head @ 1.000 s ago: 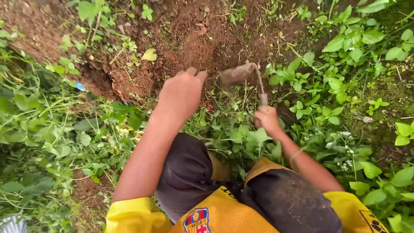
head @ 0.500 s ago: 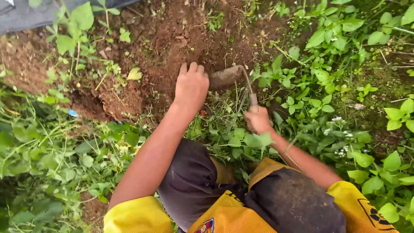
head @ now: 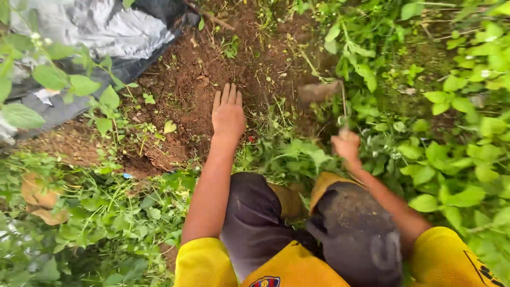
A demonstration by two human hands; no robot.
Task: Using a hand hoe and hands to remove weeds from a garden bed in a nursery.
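Your left hand [head: 228, 114] has gone from curled knuckles to lying flat on the bare brown soil [head: 183, 85], fingers spread open, so it now holds nothing. Your right hand [head: 346, 144] stays closed around the handle of the small hoe [head: 320, 91], whose muddy blade has drifted right and now sits apart from your left hand, at the weeds [head: 404, 64] edging the dirt.

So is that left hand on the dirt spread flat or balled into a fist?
Spread flat. The left hand lies palm down on the bare soil, its fingers stretched straight and holding nothing.
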